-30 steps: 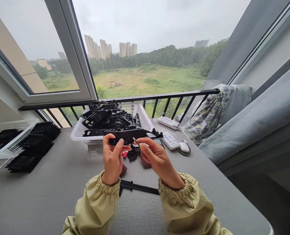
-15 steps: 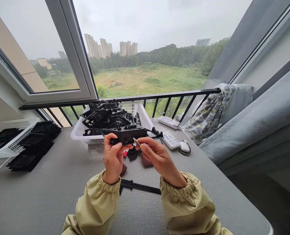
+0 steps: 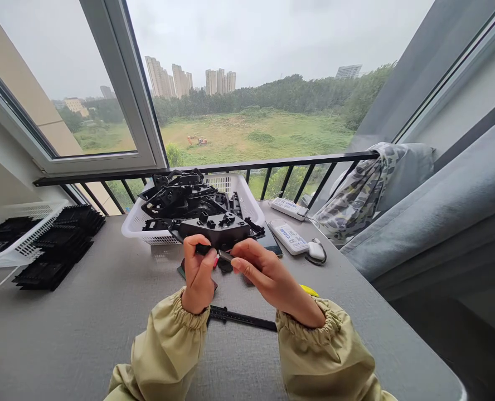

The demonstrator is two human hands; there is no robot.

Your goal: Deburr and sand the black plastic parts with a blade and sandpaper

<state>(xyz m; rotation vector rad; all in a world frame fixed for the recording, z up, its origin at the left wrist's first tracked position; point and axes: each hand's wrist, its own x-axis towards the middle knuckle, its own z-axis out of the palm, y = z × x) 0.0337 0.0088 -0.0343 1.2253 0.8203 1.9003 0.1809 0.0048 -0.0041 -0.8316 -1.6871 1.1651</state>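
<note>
My left hand (image 3: 198, 281) grips the left end of a black molded plastic part (image 3: 216, 231), thumb in front and fingers curled round it. The part is held above the desk, in front of the basket, with its knobbed upper face showing. In my right hand (image 3: 270, 275), thumb and fingers pinch a small thin grey blade (image 3: 226, 256). Its tip points left, near the part's lower edge and my left thumb; whether it touches the part I cannot tell. Below my hands, a black caliper (image 3: 245, 318) lies on the desk, partly behind my left sleeve.
A white basket (image 3: 253, 207) piled with black plastic parts stands behind my hands. Stacked black pieces (image 3: 57, 250) and another white basket (image 3: 47, 214) are at left. White boxes with cables (image 3: 288, 238) lie at right. Something yellow (image 3: 310, 291) shows beside my right wrist.
The plastic part has tipped, showing more of its upper face, and shifted slightly left. The blade has moved lower on it. Something yellow now shows beside my right wrist.
</note>
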